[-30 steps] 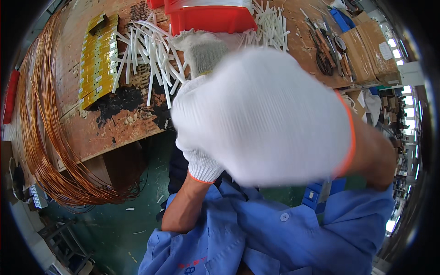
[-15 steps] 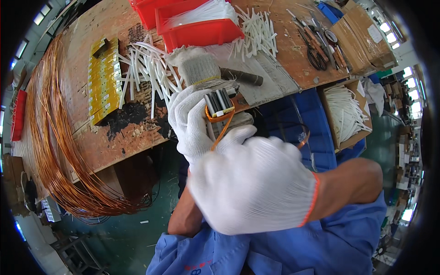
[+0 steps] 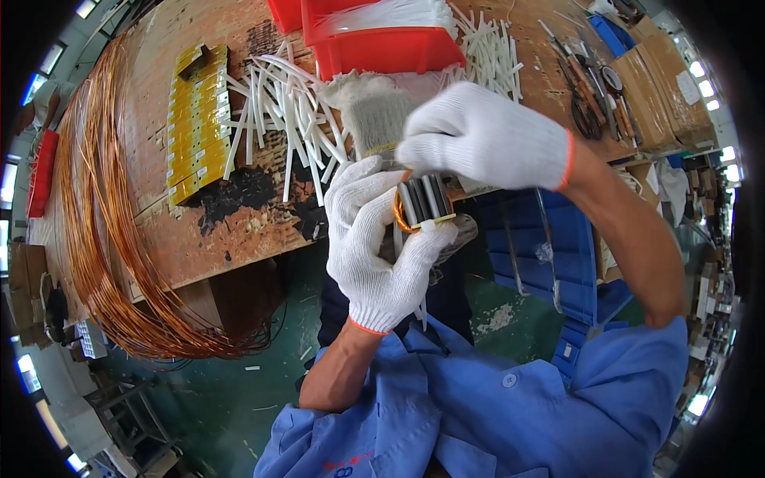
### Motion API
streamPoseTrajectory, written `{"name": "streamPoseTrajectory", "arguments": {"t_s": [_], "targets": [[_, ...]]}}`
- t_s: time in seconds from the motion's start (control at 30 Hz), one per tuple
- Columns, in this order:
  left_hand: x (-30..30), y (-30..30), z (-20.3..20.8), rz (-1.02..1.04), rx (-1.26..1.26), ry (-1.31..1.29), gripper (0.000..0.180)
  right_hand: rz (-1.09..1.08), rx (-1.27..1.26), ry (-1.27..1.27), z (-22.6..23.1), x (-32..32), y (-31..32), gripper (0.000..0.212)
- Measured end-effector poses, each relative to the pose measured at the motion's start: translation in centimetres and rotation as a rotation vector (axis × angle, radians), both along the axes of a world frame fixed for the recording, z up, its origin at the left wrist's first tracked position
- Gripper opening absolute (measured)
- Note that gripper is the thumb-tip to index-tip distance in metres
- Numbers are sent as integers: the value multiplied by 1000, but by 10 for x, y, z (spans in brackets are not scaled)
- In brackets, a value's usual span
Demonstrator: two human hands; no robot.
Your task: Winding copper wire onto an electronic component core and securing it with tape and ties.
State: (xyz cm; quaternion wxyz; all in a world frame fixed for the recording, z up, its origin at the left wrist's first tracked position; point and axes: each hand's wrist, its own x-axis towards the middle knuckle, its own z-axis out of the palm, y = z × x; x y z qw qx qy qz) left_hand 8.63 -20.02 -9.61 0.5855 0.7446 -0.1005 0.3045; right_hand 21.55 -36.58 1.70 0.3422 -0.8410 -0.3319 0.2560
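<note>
My left hand [image 3: 378,239], in a white knit glove with an orange cuff, grips a small wire-wound core [image 3: 425,199] near the table's front edge. The core has black ribs and a pale end plate. Orange-brown copper wire [image 3: 400,213] curves round its left side. Just above the core, my right hand [image 3: 482,135] is closed in a matching glove. A short bit of the wire rises from the core to its fingertips, which hide the rest. Behind the hands lies a grey cloth glove [image 3: 378,119].
Long copper wire loops [image 3: 111,231] hang over the table's left edge. Beside them lie a yellow taped block row [image 3: 199,123] and scattered white tubes [image 3: 279,107]. A red bin [image 3: 386,54] stands behind; scissors [image 3: 586,119] and a cardboard box [image 3: 661,88] are at right.
My right hand has swung up and away from in front of my body to just above the core, carrying the wire round. The head view has shifted slightly, and the left hand keeps its grip.
</note>
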Motion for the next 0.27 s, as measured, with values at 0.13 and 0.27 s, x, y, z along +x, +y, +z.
{"name": "streamPoseTrajectory", "arguments": {"t_s": [0.13, 0.27], "targets": [[1, 0, -4, -4, 36, -29, 47, -339, 169, -122, -2, -81, -27, 21], [4, -2, -9, 4, 82, -110, 57, -173, -127, -736, 0, -144, -37, 12]]}}
